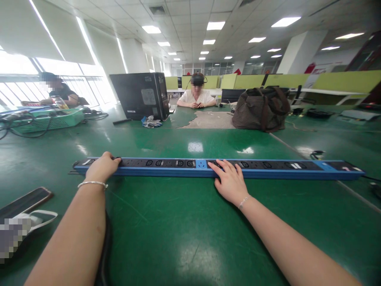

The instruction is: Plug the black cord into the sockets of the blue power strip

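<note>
Green worktop (154,230) fills an open office under ceiling lights, with yellow-green partitions (342,82) beyond; at its far side a co-worker (196,93) in a headset sits between a black computer tower (139,95) and a brown bag (262,109). Across the middle of the worktop, nearer than those, lies a long blue rack power strip (172,172), outlets facing up. The left hand (101,169) is curled over its left part, beside a small black piece (118,160) at the fingertips; whether it is pinched or merely touched I cannot tell. The right hand (230,182) lies with fingers spread over the outlets just right of the light-blue socket (201,164). Handling of the strip looks under way: both hands are on it, and no plug shows in the outlets between them. Nothing visible marks a finished step, and how much remains cannot be judged. Both hands cover some outlets, the left forearm partly hides a thick black cable (104,254) that leaves at the near edge, and the phone (25,203) at left is cut off, beside a pixelated object (13,238).
</note>
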Tool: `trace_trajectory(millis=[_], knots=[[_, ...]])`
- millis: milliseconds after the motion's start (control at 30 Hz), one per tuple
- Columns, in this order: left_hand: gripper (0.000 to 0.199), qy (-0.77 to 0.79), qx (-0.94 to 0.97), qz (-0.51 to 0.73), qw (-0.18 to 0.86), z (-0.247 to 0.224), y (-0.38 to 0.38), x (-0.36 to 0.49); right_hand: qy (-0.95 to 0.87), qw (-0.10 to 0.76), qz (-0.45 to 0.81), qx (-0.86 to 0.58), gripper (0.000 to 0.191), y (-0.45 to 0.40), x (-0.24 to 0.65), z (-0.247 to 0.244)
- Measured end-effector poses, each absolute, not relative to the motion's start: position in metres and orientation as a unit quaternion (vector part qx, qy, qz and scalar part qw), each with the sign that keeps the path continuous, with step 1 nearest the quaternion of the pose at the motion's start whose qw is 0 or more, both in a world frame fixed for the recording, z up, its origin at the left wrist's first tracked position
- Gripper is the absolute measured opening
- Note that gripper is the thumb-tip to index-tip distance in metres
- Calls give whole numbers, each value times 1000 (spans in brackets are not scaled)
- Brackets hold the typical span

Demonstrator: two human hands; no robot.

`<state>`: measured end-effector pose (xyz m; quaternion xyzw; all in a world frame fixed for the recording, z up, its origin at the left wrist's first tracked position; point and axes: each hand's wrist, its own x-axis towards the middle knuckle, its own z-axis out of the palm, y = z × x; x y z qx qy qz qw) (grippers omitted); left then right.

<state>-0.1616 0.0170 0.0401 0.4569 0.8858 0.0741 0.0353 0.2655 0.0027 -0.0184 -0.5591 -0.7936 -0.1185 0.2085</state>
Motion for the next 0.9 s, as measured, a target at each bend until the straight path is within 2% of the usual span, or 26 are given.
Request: trace_trajectory(millis=[900], knots=[[43, 878, 466, 99, 40, 33, 15, -164, -794, 207, -125, -557, 55, 2, 265, -18]])
